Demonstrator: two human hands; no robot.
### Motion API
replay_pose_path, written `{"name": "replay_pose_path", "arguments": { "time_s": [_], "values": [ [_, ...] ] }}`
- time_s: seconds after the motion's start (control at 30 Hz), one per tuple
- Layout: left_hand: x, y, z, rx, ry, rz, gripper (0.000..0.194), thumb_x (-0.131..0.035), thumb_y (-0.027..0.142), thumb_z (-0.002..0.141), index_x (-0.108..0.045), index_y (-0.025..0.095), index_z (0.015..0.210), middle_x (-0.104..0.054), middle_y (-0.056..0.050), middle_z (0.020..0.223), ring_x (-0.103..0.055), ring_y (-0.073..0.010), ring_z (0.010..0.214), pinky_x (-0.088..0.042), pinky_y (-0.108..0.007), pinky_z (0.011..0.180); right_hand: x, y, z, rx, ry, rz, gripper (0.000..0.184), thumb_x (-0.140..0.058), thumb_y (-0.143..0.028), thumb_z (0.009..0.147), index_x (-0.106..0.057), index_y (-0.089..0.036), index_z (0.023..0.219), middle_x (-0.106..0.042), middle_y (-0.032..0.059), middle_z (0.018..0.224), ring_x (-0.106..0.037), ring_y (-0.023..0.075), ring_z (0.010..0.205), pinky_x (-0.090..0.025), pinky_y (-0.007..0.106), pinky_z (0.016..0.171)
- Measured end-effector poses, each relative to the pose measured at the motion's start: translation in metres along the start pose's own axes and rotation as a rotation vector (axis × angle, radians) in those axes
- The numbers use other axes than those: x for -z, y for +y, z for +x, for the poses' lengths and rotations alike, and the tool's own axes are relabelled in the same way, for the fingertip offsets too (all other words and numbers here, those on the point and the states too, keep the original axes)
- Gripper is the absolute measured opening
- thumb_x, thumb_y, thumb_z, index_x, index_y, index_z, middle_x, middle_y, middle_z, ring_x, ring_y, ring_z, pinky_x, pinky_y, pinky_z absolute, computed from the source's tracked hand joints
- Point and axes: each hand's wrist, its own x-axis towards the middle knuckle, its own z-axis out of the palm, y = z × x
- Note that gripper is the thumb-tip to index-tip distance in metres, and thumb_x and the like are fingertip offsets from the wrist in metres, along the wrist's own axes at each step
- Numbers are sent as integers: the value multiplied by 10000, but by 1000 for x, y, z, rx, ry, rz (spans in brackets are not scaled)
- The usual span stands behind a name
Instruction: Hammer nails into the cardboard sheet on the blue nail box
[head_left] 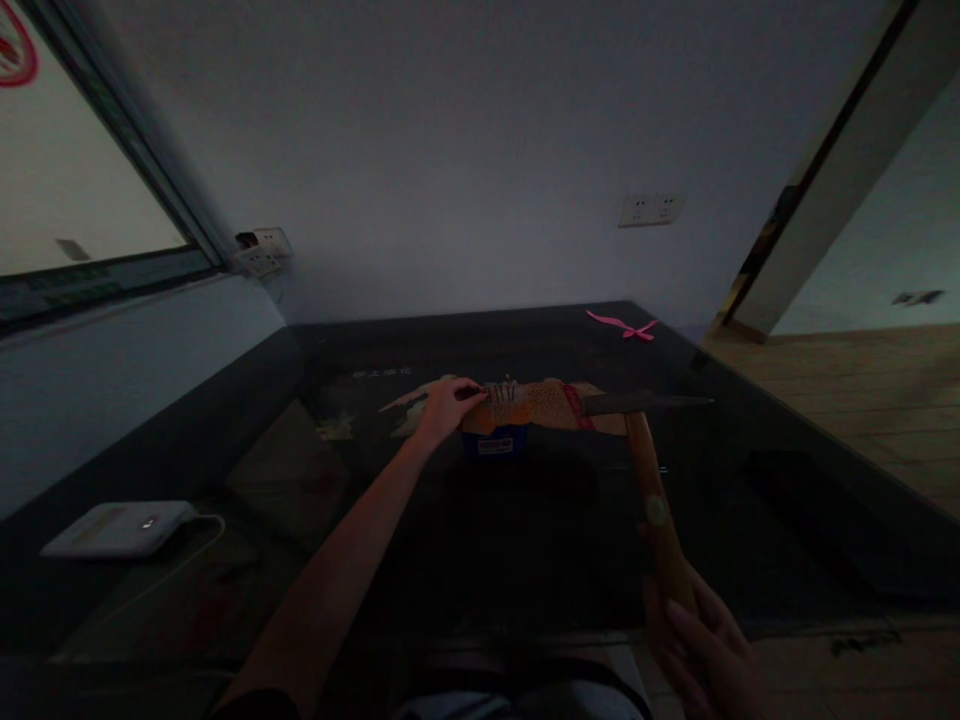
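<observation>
A dim room with a dark glass table [540, 540]. My left hand [448, 402] reaches forward and rests, fingers curled, on a brown patterned object [544, 404] that lies across a small blue box [493, 441]. My right hand [701, 645] is closed round the lower end of a long wooden handle [654, 500]. The handle runs up to a dark flat blade [645, 403] that points right beside the patterned object. What exactly the left fingers pinch is too dark to make out.
A pink ribbon-like scrap [622, 325] lies at the table's far right corner. A white device with a cable [116, 527] sits at the left edge. Wall sockets [651, 208] are behind; a window [75, 180] at the left, a wooden floor [855, 390] at the right.
</observation>
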Motion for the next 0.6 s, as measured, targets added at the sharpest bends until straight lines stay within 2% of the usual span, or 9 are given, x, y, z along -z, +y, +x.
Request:
{"name": "replay_pose_path", "arguments": {
  "time_s": [0.2,0.33,0.4,0.47,0.53,0.6],
  "values": [
    [1,0,-1,34,-14,29,116,-622,263,732,-677,168,769,-683,-24,744,-618,-158,683,-473,-260,646,2,1,2,13,85,9,508,-756,-364,616,-601,-289,1093,-573,-38,566,-319,-3,276,-259,103,264],
    [5,0,-3,-9,-27,-14,159,-631,276,727,-661,174,845,-680,-30,815,-625,-162,735,-498,-280,683,15,9,2,1,61,127,476,-779,-314,592,-637,-291,1046,-624,-4,638,-418,37,318,-325,131,275],
    [11,0,-6,-33,8,-38,242,-633,291,727,-638,171,937,-671,-47,886,-624,-161,767,-504,-290,715,23,11,4,-9,16,187,495,-794,-303,565,-647,-304,1038,-650,19,697,-532,96,413,-440,187,354],
    [19,-2,-14,-40,79,-66,310,-610,315,748,-602,167,1020,-655,-67,963,-622,-162,812,-503,-300,757,29,10,8,-22,-83,201,519,-806,-291,545,-651,-325,1039,-654,21,702,-585,127,482,-496,227,434],
    [28,-8,-27,-21,158,-97,330,-560,347,786,-571,168,1063,-642,-77,1012,-617,-166,862,-496,-312,799,29,5,9,-43,-209,178,519,-805,-285,550,-650,-339,1042,-649,17,686,-594,133,495,-495,230,446],
    [36,-19,-43,26,215,-118,341,-524,385,805,-558,167,1065,-640,-79,1016,-616,-173,886,-492,-326,822,24,-1,6,-48,-276,194,499,-802,-295,555,-649,-346,1028,-641,5,677,-574,112,472,-462,200,419]
  ]
}}
